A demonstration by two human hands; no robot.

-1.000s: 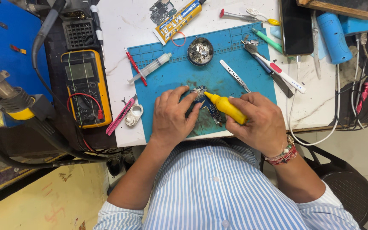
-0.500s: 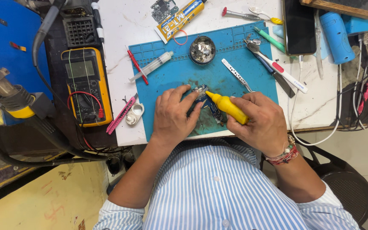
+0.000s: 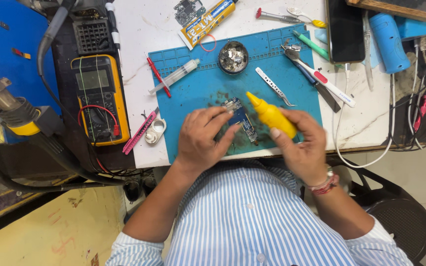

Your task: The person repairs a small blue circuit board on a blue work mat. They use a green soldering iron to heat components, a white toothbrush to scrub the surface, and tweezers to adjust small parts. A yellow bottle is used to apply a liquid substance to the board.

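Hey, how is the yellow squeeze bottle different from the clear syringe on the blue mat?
The yellow squeeze bottle is opaque and stubby with a cone nozzle; the clear syringe is see-through, long and thin. The bottle is held in the right hand, nozzle aimed up and left beside the small circuit board; the syringe lies untouched at the blue mat edge, beside a red probe. Both lie slanted across the mat.

Left hand (image 3: 204, 138) pins a circuit board (image 3: 240, 119) on the blue mat (image 3: 198, 79); right hand (image 3: 299, 143) grips a yellow bottle (image 3: 270, 115).
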